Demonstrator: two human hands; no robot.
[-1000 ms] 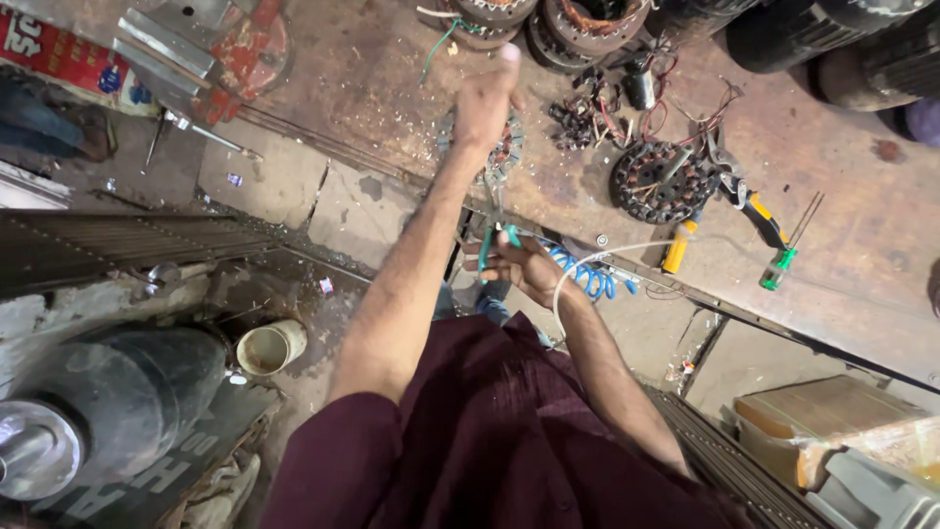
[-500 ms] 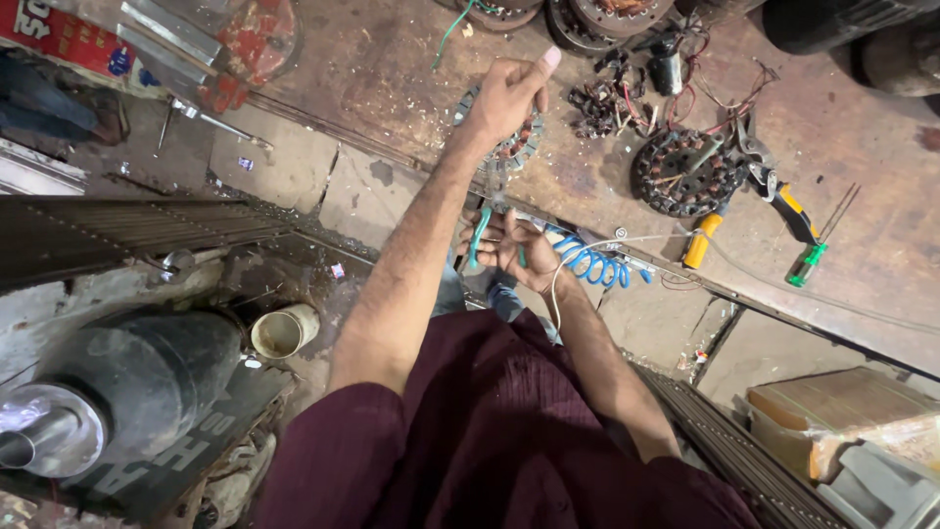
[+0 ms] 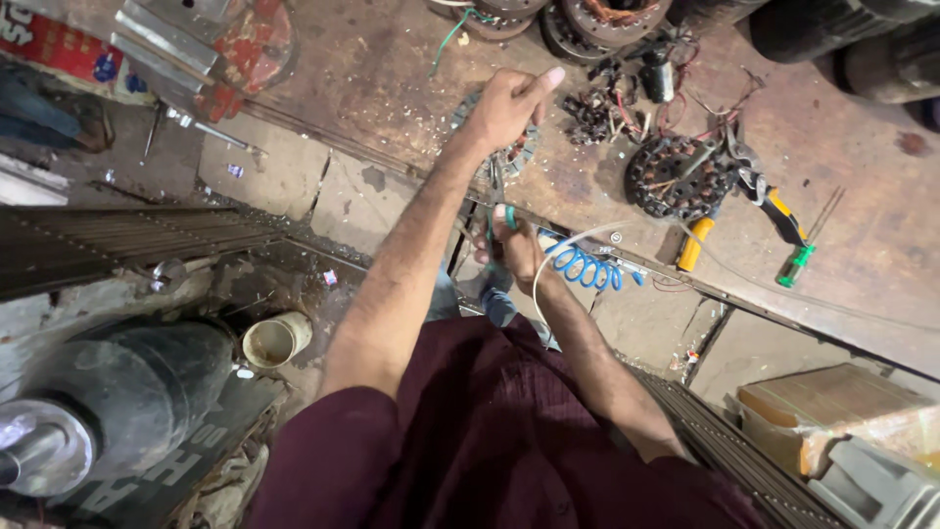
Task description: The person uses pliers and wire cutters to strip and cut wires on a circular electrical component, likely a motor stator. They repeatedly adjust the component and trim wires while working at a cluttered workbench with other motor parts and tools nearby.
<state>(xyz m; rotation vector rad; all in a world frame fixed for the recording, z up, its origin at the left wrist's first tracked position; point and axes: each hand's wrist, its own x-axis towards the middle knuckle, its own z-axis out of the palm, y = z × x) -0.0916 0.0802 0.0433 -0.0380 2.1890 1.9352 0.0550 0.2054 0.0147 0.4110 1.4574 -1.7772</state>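
Nearest: maroon shirt (image 3: 490,441), worn by the person; both forearms extend from it toward the bench.

Lower left: dark cylindrical motor body (image 3: 108,402) with a metal shaft end; just beside it, a cream plastic cup (image 3: 274,340) lying on rubble.

Lower right: brown cardboard box (image 3: 832,397) beside a grey ribbed housing.

Middle: right hand (image 3: 519,250), fingers closed around a thin white wire (image 3: 573,245) and a teal-handled item whose kind cannot be told; the wire arcs up and over to the right. Touching that hand on its right, a blue coiled cable (image 3: 586,266) lying along the bench edge.

Beyond: left hand (image 3: 504,103), raised over the worn metal workbench (image 3: 392,69), fingers curled shut with the thumb out, pinching something too fine to identify. Under it, a round wound stator (image 3: 514,157), partly hidden.

Right of these: second stator (image 3: 681,176) with loose wires; yellow-handled pliers (image 3: 774,206); green-handled screwdriver (image 3: 798,264).

Farthest: more round motor parts (image 3: 607,20) at the top edge.
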